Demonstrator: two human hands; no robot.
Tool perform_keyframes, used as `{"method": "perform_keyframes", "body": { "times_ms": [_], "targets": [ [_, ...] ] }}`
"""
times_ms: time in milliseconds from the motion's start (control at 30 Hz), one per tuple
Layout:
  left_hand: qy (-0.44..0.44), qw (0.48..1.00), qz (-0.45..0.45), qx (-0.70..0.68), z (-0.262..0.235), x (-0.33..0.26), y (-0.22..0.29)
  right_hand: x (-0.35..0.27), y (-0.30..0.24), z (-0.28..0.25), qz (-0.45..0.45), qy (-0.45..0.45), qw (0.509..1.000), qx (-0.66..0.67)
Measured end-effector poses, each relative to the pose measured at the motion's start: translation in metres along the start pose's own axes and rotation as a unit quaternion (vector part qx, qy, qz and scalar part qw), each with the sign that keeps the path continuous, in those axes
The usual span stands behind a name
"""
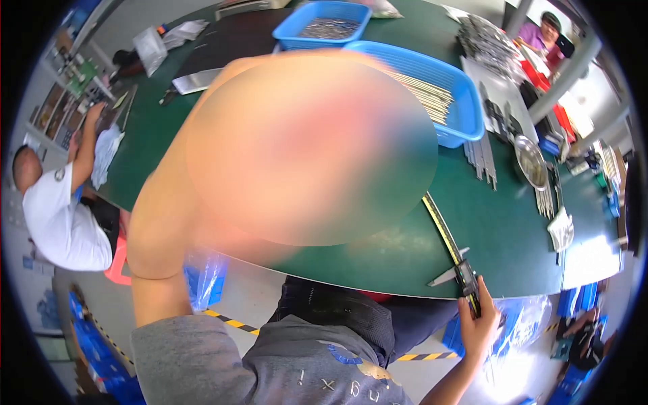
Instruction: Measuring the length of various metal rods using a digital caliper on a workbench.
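A long metal vernier caliper with a yellow-edged scale bar and a dark sliding head [461,264] lies at the near edge of the green work table [513,236], its bar running away from the person toward the table's middle and its pointed jaws sticking out to the left. The person's right hand [480,322] is closed around the caliper's near end, thumb up along the dark slider, just past the table edge.

The left arm rises from the lower left, bare below a grey sleeve, and bends close in front of the camera; a large blurred patch covers where the left hand would be, so whether it is open or closed on anything cannot be told.

Beyond the blur sits a blue plastic basket of thin metal rods [451,94], and behind it a second blue basket holding small metal parts [325,23]. To the right of the caliper, further along the table, loose metal rods [480,156] lie beside a round steel bowl [531,162]. At the table's left end a co-worker in a white shirt [57,216] leans over papers.
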State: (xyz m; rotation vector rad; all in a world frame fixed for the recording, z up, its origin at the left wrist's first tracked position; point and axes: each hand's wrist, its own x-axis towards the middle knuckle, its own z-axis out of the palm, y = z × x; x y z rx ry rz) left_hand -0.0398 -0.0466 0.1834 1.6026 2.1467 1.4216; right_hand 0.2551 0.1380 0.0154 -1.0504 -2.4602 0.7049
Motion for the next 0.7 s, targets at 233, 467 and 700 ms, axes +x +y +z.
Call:
{"method": "perform_keyframes", "body": {
  "times_ms": [233, 467, 700],
  "targets": [
    [-0.038, 0.927, -0.034, 0.37, -0.028, -0.048, -0.14, -0.011, -0.011, -0.022, 0.048, -0.013, 0.999, 0.015],
    [0.054, 0.92, 0.048, 0.384, -0.024, -0.062, -0.137, -0.027, -0.011, -0.013, 0.022, -0.007, 1.0, -0.007],
    [0.049, 0.885, 0.37, 0.277, 0.025, -0.045, -0.076, -0.036, -0.016, -0.009, 0.028, -0.004, 0.999, -0.029]
  ]
}}
